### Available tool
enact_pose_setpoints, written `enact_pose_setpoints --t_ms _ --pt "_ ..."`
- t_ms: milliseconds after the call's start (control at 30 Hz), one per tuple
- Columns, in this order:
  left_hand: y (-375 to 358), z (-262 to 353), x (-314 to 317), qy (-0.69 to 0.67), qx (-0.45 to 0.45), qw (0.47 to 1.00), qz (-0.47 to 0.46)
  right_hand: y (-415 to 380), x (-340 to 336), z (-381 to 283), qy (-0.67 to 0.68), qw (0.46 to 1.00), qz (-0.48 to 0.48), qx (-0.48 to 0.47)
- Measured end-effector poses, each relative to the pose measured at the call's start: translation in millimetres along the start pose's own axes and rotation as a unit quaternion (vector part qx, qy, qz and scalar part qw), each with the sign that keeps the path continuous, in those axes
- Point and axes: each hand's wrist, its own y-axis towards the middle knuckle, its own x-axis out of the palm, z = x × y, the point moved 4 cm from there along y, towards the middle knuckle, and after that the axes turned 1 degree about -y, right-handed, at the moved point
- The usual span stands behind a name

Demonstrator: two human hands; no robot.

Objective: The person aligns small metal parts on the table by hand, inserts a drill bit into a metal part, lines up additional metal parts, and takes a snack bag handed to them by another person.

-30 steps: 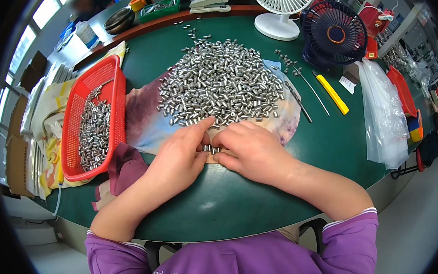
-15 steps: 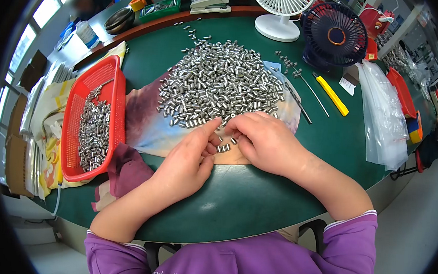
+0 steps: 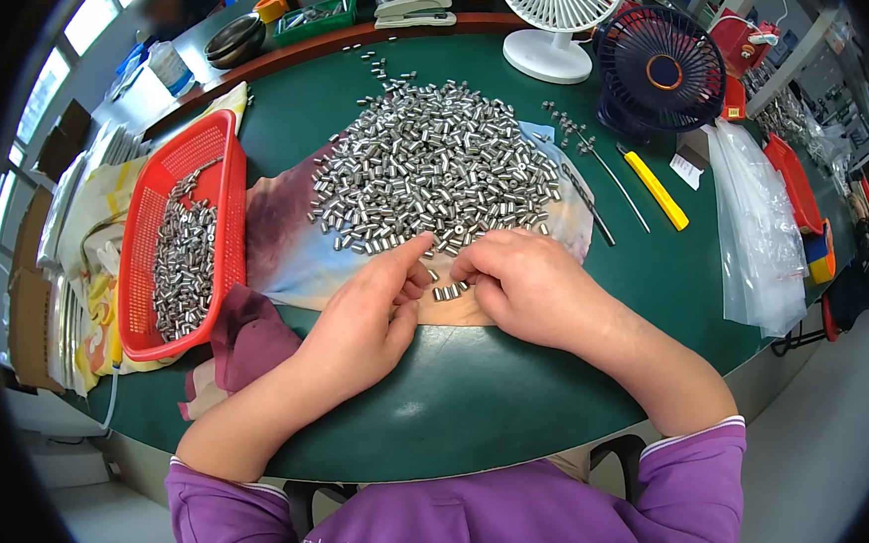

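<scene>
A big heap of small shiny metal cylinders (image 3: 431, 162) lies on a tie-dyed cloth (image 3: 283, 227). Just in front of it, a short row of these cylinders (image 3: 448, 291) lies side by side between my hands. My left hand (image 3: 368, 302) is left of the row, index finger stretched toward the heap's front edge and thumb apart, with nothing visible in it. My right hand (image 3: 533, 288) has curled fingers, their tips at the row's right end on a small metal cylinder, which they partly hide.
At left stands a red plastic basket (image 3: 233, 259) part-filled with metal pieces, beside a maroon cloth (image 3: 256, 335). A yellow-handled cutter (image 3: 655, 189), a thin rod (image 3: 622, 188), plastic bags (image 3: 760, 232), a white fan (image 3: 550, 55) and a dark fan (image 3: 663, 71) are right and behind. A person (image 3: 177, 12) sits far left.
A loose cylinder by my right fingertips now sits against the right end of the short row. My right fingers have moved slightly toward the row; my left hand has shifted slightly left.
</scene>
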Motion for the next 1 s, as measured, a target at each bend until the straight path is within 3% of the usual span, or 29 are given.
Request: enact_pose_setpoints --t_ms 467,567,1000 --pt "1.1 -4.1 -1.2 0.000 -0.031 0.999 0.021 0.0 14.3 -3.3 0.041 0.999 -0.007 0.020" --pt "2.4 -4.5 -0.2 -0.003 -0.041 0.999 0.025 -0.2 15.5 -4.8 0.055 0.998 0.033 -0.012" --pt "2.1 2.8 1.4 0.000 -0.026 1.000 -0.008 -0.9 12.8 -8.5 0.081 0.995 -0.046 0.021"
